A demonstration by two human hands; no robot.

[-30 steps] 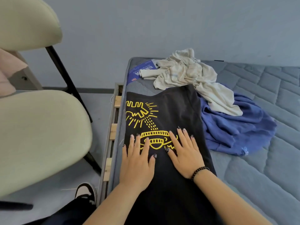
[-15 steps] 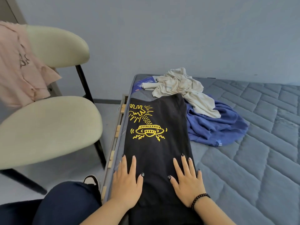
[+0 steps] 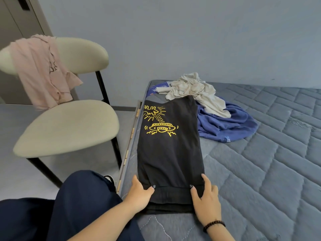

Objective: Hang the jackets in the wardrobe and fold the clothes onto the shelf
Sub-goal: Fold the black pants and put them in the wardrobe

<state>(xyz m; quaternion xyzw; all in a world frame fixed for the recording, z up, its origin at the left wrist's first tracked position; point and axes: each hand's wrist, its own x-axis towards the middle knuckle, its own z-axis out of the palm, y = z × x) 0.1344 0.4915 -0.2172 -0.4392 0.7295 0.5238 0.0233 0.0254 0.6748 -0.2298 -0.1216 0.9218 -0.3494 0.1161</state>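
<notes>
Grey quilted mattress (image 3: 260, 171) fills the frame's right; your left hand (image 3: 139, 193) and right hand (image 3: 205, 197) pinch the black T-shirt (image 3: 169, 153) hem at bottom centre. Mid-fold; next, lift it toward the collar.

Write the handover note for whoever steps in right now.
Left hand and right hand: each has a grip on a near corner of the black T-shirt, thumbs on top.
The shirt lies folded to a long strip on the mattress; near hem not yet turned up.
Unfolded: cream garment, blue garment, pink top on the chair.
Wardrobe and shelf not visible.
</notes>
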